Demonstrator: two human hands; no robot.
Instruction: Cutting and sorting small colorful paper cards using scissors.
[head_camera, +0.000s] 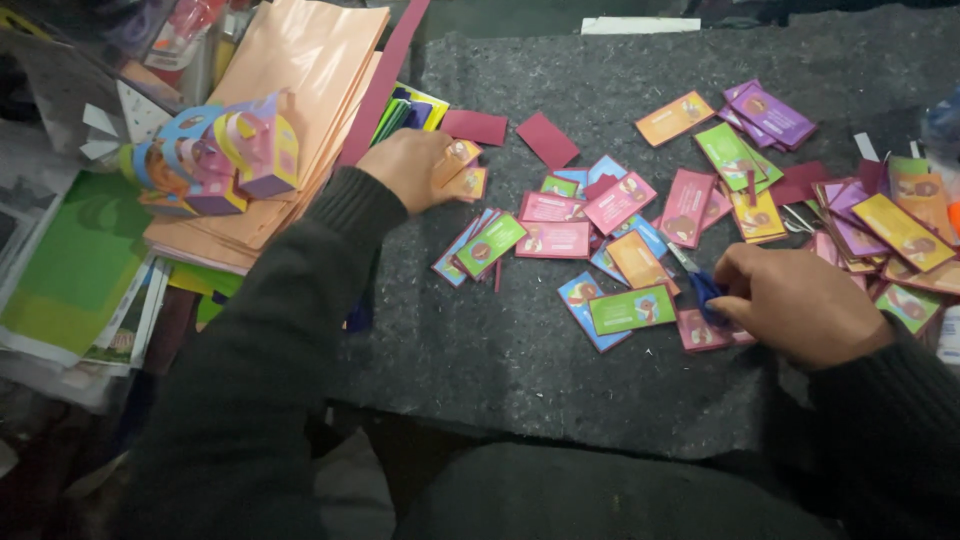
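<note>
No box or bowl was on the work mat (520, 370). The little coloured cards (620, 225) just lay loose on the grey felt, spread out between the two hands and past the right hand. They were pink, green, orange, blue and purple, and many lay on top of each other.

The left hand (415, 168) reached far out to the left side. Its fingers were curled shut on a small bunch of orange cards (462, 170), pinched at the fingertips. The dark sleeve (290, 300) ran back from it in a long slant. Just past this hand lay a stack of peach paper sheets (300, 90). On that stack sat a pile of curled paper toys (215, 150) in purple, blue and yellow. Two dark red paper pieces (510, 133) lay just beyond the left hand's fingers.

The right hand (795, 300) rested low on the mat, knuckles up. It was closed around the blue handle of a pair of scissors (700, 280). The thin metal blades poked out to the left of the hand, toward the cards in the middle. A green card (632, 309) lay just beside the blades. More cards were heaped to the right of this hand, near the mat's edge.
</note>
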